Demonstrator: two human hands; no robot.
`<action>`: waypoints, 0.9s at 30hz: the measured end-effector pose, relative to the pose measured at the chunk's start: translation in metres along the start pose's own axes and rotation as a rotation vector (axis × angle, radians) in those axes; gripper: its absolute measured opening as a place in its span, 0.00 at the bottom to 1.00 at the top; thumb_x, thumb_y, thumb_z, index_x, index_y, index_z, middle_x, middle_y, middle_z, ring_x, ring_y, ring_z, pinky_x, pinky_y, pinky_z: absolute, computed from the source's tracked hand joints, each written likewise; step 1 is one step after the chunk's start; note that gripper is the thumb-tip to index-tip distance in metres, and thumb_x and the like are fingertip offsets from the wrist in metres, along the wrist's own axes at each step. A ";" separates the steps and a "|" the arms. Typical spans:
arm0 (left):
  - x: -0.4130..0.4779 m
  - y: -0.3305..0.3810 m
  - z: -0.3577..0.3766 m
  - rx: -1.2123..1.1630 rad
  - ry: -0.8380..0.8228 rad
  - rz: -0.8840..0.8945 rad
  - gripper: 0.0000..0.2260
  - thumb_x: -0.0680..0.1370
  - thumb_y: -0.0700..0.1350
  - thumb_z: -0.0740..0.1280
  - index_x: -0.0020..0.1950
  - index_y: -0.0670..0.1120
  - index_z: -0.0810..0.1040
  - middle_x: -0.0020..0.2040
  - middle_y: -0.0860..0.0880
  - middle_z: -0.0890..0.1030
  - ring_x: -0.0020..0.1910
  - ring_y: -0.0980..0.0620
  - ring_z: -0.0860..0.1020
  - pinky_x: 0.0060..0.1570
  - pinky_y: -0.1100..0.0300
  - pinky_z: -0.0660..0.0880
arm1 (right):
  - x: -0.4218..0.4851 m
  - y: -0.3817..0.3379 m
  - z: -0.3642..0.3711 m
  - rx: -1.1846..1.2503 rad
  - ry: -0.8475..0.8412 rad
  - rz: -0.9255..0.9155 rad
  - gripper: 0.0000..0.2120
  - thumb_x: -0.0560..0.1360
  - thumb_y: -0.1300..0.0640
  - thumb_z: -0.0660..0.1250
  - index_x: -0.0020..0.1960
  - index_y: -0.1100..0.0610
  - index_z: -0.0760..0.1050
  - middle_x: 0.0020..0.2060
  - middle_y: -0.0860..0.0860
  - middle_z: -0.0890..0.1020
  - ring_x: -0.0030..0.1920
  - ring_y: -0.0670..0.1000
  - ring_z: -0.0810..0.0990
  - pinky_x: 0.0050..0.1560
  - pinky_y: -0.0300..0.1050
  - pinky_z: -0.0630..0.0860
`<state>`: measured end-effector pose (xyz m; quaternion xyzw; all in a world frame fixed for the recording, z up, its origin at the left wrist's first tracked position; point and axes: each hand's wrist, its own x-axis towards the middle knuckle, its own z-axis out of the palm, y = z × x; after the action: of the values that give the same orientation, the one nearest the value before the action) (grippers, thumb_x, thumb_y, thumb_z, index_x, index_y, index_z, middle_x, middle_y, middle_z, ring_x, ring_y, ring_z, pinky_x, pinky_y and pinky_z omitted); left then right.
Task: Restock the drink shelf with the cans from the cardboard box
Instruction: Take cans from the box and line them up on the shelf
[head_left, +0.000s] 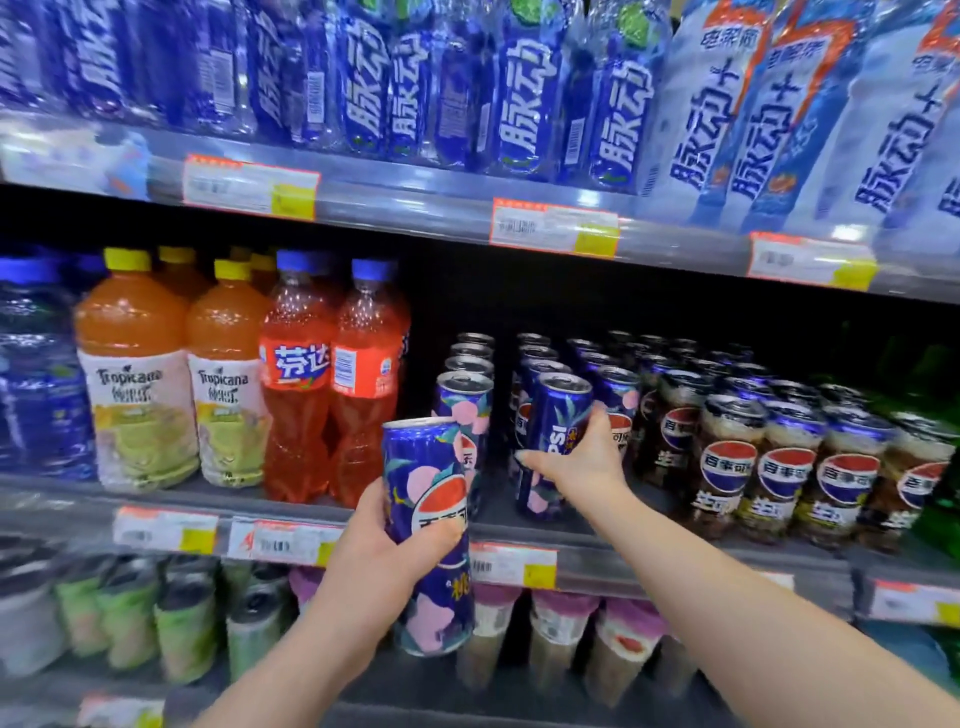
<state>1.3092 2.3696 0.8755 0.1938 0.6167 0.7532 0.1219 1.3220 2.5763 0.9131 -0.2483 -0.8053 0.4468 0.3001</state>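
My left hand (387, 551) grips a tall blue Pepsi can with pink peach print (431, 525), held upright in front of the middle shelf's edge (597, 564). My right hand (582, 462) reaches onto that shelf and holds a second blue can (553, 431) by its side, at the front of a row of like cans (540, 358). Another row of the same blue cans (465, 379) stands just left of it, behind my left can. The cardboard box is not in view.
Dark Pepsi cans (784, 467) fill the shelf to the right. Red Fanta bottles (332, 374) and Tropicana bottles (140, 374) stand to the left. Blue bottles (519, 88) line the shelf above; cups and cans (566, 639) sit below.
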 end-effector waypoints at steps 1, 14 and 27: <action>0.000 0.000 0.004 0.002 0.012 -0.001 0.25 0.54 0.51 0.74 0.50 0.56 0.75 0.45 0.53 0.85 0.47 0.50 0.83 0.51 0.49 0.78 | 0.000 0.002 0.000 0.003 -0.016 0.003 0.41 0.63 0.55 0.78 0.68 0.57 0.59 0.59 0.51 0.74 0.60 0.52 0.73 0.60 0.47 0.70; -0.002 0.001 0.044 0.008 0.118 0.003 0.19 0.60 0.47 0.72 0.49 0.53 0.74 0.39 0.56 0.85 0.37 0.59 0.83 0.39 0.60 0.76 | 0.012 0.015 -0.025 -0.053 -0.270 -0.023 0.26 0.63 0.50 0.77 0.54 0.52 0.66 0.50 0.49 0.80 0.48 0.49 0.79 0.49 0.41 0.73; -0.005 -0.003 0.049 0.003 0.125 -0.007 0.18 0.60 0.46 0.71 0.48 0.54 0.73 0.37 0.59 0.85 0.38 0.57 0.83 0.38 0.58 0.75 | 0.011 0.031 -0.023 -0.176 -0.437 0.012 0.30 0.62 0.49 0.77 0.58 0.51 0.66 0.52 0.46 0.80 0.54 0.49 0.77 0.57 0.47 0.74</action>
<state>1.3356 2.4110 0.8803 0.1446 0.6248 0.7625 0.0855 1.3349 2.6117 0.8985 -0.1755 -0.8855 0.4199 0.0935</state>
